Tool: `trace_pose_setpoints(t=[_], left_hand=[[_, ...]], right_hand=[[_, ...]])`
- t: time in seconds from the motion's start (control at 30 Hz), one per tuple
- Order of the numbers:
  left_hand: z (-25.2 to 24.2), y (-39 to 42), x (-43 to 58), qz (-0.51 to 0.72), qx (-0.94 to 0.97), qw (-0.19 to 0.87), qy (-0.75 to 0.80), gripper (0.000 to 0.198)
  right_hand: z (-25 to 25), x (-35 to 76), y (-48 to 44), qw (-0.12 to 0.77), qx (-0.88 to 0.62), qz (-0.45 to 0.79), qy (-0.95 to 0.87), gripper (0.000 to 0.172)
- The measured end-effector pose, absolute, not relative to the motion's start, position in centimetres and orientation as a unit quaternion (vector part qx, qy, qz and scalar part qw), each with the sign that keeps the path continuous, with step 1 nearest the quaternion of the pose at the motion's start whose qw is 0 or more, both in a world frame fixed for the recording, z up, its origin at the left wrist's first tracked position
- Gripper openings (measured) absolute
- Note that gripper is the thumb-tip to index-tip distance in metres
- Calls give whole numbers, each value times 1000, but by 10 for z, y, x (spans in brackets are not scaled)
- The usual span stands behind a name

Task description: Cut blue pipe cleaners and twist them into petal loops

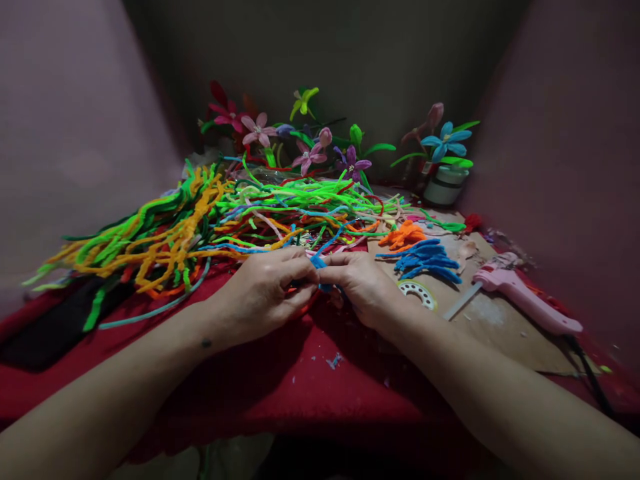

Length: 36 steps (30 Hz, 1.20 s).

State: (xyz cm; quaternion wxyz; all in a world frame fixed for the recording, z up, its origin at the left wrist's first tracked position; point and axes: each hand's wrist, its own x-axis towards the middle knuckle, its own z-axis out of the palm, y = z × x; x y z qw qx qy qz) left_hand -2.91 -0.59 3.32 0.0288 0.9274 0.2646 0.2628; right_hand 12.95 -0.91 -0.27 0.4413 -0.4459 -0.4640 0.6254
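Above the red cloth, my left hand [270, 287] and my right hand [363, 287] meet at the middle of the view. Both are closed, with fingertips pinched on a blue pipe cleaner [319, 263]. Its free end slants up to the right, over the pile behind; much of the rest is hidden by my fingers. Just right of my right hand lie a bundle of blue pipe cleaner pieces [425, 259] and some orange pieces [404, 235]. A roll of tape [419, 293] rests beside my right wrist.
A large heap of coloured pipe cleaners [300, 207] spreads behind my hands. Pipe cleaner flowers [259, 129] stand along the back, some near a white pot [446, 185]. A pink glue gun [530, 297] lies on cardboard [493, 333] at right. A black item [50, 330] is at left.
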Motion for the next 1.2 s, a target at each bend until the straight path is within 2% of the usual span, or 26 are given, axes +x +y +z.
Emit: trace_pose_setpoints(t=[0.3,0.5,0.67,1.03,1.2], left_hand=[[35,-10,-29,263,928,8,263,15],[27,-10,-26,243,937,-39,250,14],[22,-11,-24,248,934,-103,236,16],[22,-10,-26,210,941,-118,237,14],[19,-13,-24,176,942,-162,234,17]], right_hand=[[1,130,-11,430,-475,585,-498,17],[3,129,-12,419,-488,580,-500,8],[3,129,-12,402,-510,544,-532,16],[-2,130,-10,395,-519,527,-545,22],[0,128,-11,408,-521,543,-517,26]])
